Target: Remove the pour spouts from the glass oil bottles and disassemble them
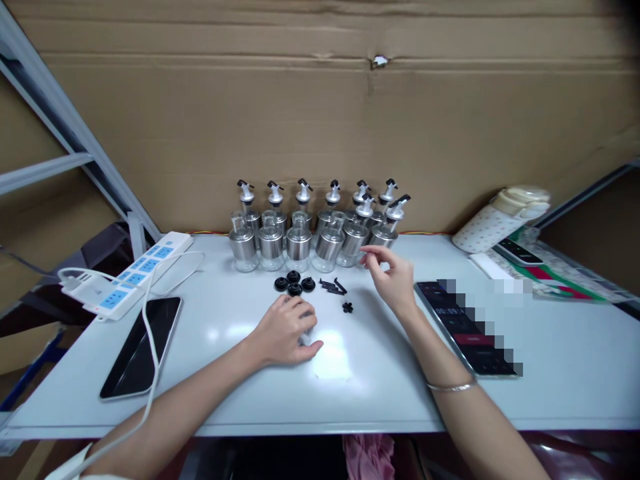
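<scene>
My left hand rests on the table with its fingers bent and its thumb spread away; a small greyish thing shows partly beneath it. Beyond its fingertips lie several round black caps. Thin black parts and a cluster of tiny black pieces lie between my hands. My right hand is raised with its fingers loosely bent and apart, its fingertips beside a steel-sleeved glass bottle. Front-row bottles to the left have uncovered necks. Two at the right, and those behind, carry silver pourers with black tips.
A white power strip with a cable and a dark tablet lie at the left. At the right are a large phone, a tilted dotted flask and a smaller phone. Cardboard stands behind the bottles.
</scene>
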Available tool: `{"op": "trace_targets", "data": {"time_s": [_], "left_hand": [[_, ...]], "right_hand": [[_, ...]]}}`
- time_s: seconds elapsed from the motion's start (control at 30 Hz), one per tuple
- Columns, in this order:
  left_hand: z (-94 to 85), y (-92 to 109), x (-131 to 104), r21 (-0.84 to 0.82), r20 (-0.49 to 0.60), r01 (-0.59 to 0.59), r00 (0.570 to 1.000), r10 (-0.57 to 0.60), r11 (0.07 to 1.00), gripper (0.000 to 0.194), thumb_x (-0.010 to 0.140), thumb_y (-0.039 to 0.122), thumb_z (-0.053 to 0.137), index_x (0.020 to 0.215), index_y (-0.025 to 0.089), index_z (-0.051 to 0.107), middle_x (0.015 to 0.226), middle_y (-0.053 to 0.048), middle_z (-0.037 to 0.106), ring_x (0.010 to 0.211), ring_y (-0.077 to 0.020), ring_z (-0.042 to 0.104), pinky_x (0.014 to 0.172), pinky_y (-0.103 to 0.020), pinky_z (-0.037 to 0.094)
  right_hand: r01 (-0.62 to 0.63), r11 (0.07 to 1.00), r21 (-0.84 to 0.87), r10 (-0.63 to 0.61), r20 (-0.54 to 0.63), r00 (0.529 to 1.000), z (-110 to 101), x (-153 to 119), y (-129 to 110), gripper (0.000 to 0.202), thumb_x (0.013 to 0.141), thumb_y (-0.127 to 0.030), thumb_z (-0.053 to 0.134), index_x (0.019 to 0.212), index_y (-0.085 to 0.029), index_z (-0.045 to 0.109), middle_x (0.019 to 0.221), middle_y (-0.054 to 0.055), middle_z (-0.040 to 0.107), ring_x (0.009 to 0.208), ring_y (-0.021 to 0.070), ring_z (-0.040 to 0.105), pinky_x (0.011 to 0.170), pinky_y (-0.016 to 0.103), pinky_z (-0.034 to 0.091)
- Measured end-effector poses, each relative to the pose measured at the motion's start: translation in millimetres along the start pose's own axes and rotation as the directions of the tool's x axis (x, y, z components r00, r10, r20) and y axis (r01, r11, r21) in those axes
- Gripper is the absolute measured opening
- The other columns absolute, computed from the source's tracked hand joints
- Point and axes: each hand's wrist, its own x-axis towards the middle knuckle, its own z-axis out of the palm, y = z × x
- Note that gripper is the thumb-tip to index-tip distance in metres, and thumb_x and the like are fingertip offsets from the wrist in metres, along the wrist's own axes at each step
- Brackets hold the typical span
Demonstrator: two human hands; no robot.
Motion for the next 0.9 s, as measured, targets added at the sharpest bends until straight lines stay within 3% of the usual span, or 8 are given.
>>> {"op": "trace_targets", "data": {"time_s": [0.13, 0.2, 0.33, 0.43, 0.57, 0.63, 0.77, 0.9], "left_hand": [[-2.4, 0, 0, -0.04, -0.026, -0.012, 1.0, 0.011, 0.999, 0.025, 0.08, 0.043, 0.055, 0.078, 0.018, 0.06, 0.093, -0.004, 0.067, 0.087, -0.0189, 0.06, 0.09, -0.04, 0.035], [-3.3, 0, 0, -0.046, -0.043, -0.011, 0.999, 0.009, 0.999, 0.025, 0.081, 0.042, 0.054, 0.079, 0.018, 0.061, 0.093, -0.003, 0.067, 0.086, -0.0183, 0.06, 0.094, -0.041, 0.033], [-4.1, 0, -2, -0.035, -0.06, -0.016, 0.998, 0.014, 0.999, 0.024, 0.081, 0.041, 0.052, 0.084, 0.019, 0.062, 0.095, -0.004, 0.067, 0.087, -0.0187, 0.061, 0.095, -0.042, 0.034], [-4.1, 0, -3, -0.027, -0.074, -0.016, 0.997, 0.014, 0.999, 0.024, 0.082, 0.04, 0.052, 0.086, 0.019, 0.062, 0.094, -0.004, 0.067, 0.087, -0.0186, 0.061, 0.094, -0.041, 0.034], [-3.6, 0, -3, -0.014, -0.096, -0.023, 0.995, 0.021, 1.0, 0.023, 0.082, 0.039, 0.052, 0.085, 0.018, 0.061, 0.091, -0.004, 0.067, 0.086, -0.0186, 0.06, 0.093, -0.041, 0.035], [-3.6, 0, -3, -0.008, -0.099, -0.024, 0.995, 0.023, 1.0, 0.022, 0.082, 0.038, 0.052, 0.086, 0.018, 0.061, 0.091, -0.004, 0.067, 0.086, -0.0183, 0.06, 0.093, -0.04, 0.036], [-4.2, 0, -4, -0.008, -0.1, -0.021, 0.995, 0.02, 1.0, 0.02, 0.083, 0.036, 0.053, 0.087, 0.018, 0.061, 0.094, -0.004, 0.067, 0.089, -0.0181, 0.06, 0.093, -0.04, 0.035], [-4.5, 0, -4, 0.006, -0.096, -0.017, 0.995, 0.018, 1.0, 0.018, 0.083, 0.034, 0.055, 0.088, 0.019, 0.062, 0.096, -0.004, 0.067, 0.093, -0.0186, 0.059, 0.094, -0.04, 0.036]], "right_hand": [[0.077, 0.997, -0.014, -0.078, -0.266, 0.961, 6, 16, 1, 0.027, 0.084, -0.026, 0.052, 0.108, -0.018, 0.06, 0.11, 0.011, 0.063, 0.101, 0.0215, 0.058, 0.083, 0.037, 0.049], [0.071, 0.997, 0.043, -0.053, -0.32, 0.946, 13, 30, 2, 0.035, 0.084, -0.028, 0.053, 0.118, -0.019, 0.052, 0.121, 0.013, 0.057, 0.112, 0.0223, 0.055, 0.089, 0.039, 0.048], [-0.005, 0.985, 0.172, 0.06, -0.314, 0.947, 38, 54, 5, 0.044, 0.084, -0.034, 0.054, 0.124, -0.018, 0.043, 0.125, 0.015, 0.053, 0.118, 0.0226, 0.053, 0.097, 0.041, 0.045], [-0.05, 0.973, 0.224, 0.112, -0.277, 0.954, 55, 57, 8, 0.062, 0.081, -0.041, 0.059, 0.132, -0.018, 0.032, 0.127, 0.017, 0.051, 0.118, 0.0241, 0.052, 0.098, 0.043, 0.043], [0.01, 0.987, 0.159, 0.028, -0.234, 0.972, 67, 50, 10, 0.099, 0.065, -0.048, 0.074, 0.14, -0.016, 0.018, 0.135, 0.02, 0.041, 0.125, 0.0279, 0.044, 0.106, 0.047, 0.034], [0.028, 0.991, 0.129, 0.002, -0.227, 0.974, 67, 49, 12, 0.105, 0.06, -0.046, 0.078, 0.14, -0.014, 0.018, 0.135, 0.02, 0.04, 0.124, 0.0284, 0.043, 0.105, 0.046, 0.034], [0.028, 0.996, 0.083, -0.009, -0.229, 0.973, 63, 52, 12, 0.094, 0.062, -0.045, 0.077, 0.137, -0.014, 0.029, 0.132, 0.019, 0.042, 0.114, 0.0271, 0.047, 0.099, 0.044, 0.039], [0.031, 0.993, 0.11, -0.001, -0.262, 0.965, 61, 55, 13, 0.054, 0.082, -0.043, 0.055, 0.127, -0.015, 0.043, 0.113, 0.013, 0.054, 0.097, 0.0213, 0.053, 0.091, 0.041, 0.043]]}}
